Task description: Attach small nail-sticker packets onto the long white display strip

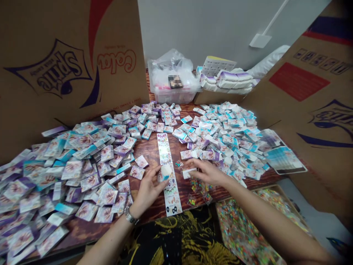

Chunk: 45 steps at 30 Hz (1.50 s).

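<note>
My left hand (149, 187) is closed on a small white box with a teal edge (164, 172), held over a long printed sample strip (168, 173) lying on the wooden table (149, 152). My right hand (208, 171) lies just to the right, fingers curled around a small white box (189, 173) resting on the table. A few small clear packets of colourful pieces (197, 189) lie under and near the right wrist. A watch sits on my left wrist.
Heaps of small purple, white and teal boxes cover the table on the left (63, 176) and right (228, 136). Cardboard walls (55, 66) stand on both sides. A plastic tub in a bag (172, 82) sits at the back. A box of colourful packets (245, 228) stands lower right.
</note>
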Tool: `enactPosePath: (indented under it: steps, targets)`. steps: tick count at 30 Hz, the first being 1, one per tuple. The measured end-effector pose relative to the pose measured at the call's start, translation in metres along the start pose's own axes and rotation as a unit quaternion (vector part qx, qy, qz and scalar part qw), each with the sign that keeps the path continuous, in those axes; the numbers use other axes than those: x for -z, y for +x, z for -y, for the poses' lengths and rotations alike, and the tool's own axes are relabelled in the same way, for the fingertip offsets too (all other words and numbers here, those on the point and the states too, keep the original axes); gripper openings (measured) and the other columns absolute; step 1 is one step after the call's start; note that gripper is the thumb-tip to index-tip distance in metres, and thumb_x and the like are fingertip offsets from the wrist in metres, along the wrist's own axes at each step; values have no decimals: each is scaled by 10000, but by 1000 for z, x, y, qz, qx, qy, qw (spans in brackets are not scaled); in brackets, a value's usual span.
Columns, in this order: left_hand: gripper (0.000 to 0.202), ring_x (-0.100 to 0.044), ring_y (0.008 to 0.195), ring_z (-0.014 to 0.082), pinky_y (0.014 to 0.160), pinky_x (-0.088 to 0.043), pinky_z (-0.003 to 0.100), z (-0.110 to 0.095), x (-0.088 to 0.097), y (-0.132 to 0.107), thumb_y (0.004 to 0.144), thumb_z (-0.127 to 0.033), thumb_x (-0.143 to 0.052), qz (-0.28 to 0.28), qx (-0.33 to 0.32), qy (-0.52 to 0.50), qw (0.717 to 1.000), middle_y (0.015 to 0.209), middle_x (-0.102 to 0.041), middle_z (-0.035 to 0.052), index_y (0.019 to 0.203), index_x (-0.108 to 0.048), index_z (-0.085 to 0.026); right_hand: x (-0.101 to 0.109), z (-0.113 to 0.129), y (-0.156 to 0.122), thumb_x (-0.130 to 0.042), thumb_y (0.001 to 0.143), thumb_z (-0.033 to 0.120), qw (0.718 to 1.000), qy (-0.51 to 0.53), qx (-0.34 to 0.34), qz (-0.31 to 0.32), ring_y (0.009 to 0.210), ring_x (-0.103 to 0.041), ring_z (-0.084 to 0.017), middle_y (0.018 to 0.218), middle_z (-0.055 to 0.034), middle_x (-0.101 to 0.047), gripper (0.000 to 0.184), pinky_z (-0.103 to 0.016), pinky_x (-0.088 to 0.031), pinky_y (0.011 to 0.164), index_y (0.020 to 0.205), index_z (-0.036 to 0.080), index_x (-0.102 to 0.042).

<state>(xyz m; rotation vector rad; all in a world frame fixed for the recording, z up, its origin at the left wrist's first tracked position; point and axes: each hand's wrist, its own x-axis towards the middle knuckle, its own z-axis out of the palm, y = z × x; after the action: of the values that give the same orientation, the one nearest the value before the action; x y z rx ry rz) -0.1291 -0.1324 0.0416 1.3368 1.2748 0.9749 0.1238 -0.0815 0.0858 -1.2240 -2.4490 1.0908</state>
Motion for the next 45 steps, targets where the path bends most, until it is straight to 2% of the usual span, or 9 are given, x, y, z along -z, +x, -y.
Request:
enactPosePath:
  steps: [3, 8, 12, 19, 29, 35, 39, 42, 45]
  targets:
    - [441, -497, 1122, 266, 977, -378, 476, 6, 0, -2, 749, -258, -643, -9, -94, 150, 984, 1157, -581, 99, 1174, -536, -206, 2, 25, 0, -467, 919, 288, 996, -3, 5, -94, 982, -596, -177, 1099, -54, -638, 260, -302, -461, 831, 1164, 228, -529]
    - [473, -496, 1091, 246, 944, -405, 452, -3, -4, -9, 804, -180, -548, 22, -140, 206, 968, 1155, -551, 102, 1266, -453, -215, -17, 49, 7, -422, 933, 209, 969, -158, 121, -145, 886, -590, -179, 963, -66, -653, 226, -314, -477, 781, 1070, 213, -602]
    - [461, -507, 1067, 243, 924, -422, 437, -9, 0, -11, 810, -173, -536, 42, -141, 206, 967, 1130, -551, 104, 1261, -449, -208, -26, 45, 9, -408, 918, 130, 934, -266, 209, -119, 870, -574, -192, 978, -83, -640, 273, -340, -483, 771, 1106, 215, -588]
    - [436, -529, 1030, 243, 901, -436, 410, -13, 6, -13, 795, -210, -582, 79, -124, 216, 965, 1093, -567, 106, 1220, -489, -182, -20, 36, 9, -437, 901, 106, 902, -307, 291, -87, 924, -561, -200, 1030, -90, -628, 279, -375, -504, 807, 1128, 205, -567]
    - [457, -541, 1030, 243, 904, -439, 419, -14, 2, -15, 805, -252, -585, 105, -122, 206, 965, 1111, -578, 104, 1246, -475, -203, -17, 34, 8, -445, 895, 95, 913, -237, 331, -35, 982, -561, -207, 1064, -105, -624, 309, -388, -513, 836, 1171, 190, -543]
    - [494, -493, 1013, 260, 890, -433, 449, -10, -7, -18, 819, -156, -479, 50, -147, 319, 935, 1109, -532, 122, 1308, -415, -183, -20, 48, 12, -449, 890, 138, 965, -117, 233, -39, 1015, -534, -189, 1088, -117, -582, 290, -346, -493, 857, 1163, 150, -545]
    - [529, -479, 996, 265, 878, -436, 446, -13, -10, -18, 817, -140, -471, 37, -158, 344, 925, 1108, -514, 118, 1335, -376, -189, -30, 52, 14, -464, 901, 181, 988, 11, 107, -115, 933, -564, -167, 975, -60, -609, 170, -335, -478, 836, 1016, 201, -588]
    - [542, -472, 1012, 262, 889, -435, 433, -17, -9, -18, 816, -133, -475, 35, -167, 329, 929, 1127, -507, 122, 1343, -363, -185, -48, 41, 17, -513, 874, 225, 978, 136, -1, -161, 865, -580, -167, 934, -46, -596, 136, -326, -496, 772, 1001, 205, -555]
    - [535, -475, 1023, 257, 892, -436, 431, -18, -9, -19, 827, -133, -465, 33, -169, 312, 934, 1143, -506, 130, 1348, -358, -185, -64, 28, 20, -577, 831, 294, 940, 291, -71, -161, 793, -588, -148, 903, -34, -580, 216, -290, -514, 705, 1011, 206, -494]
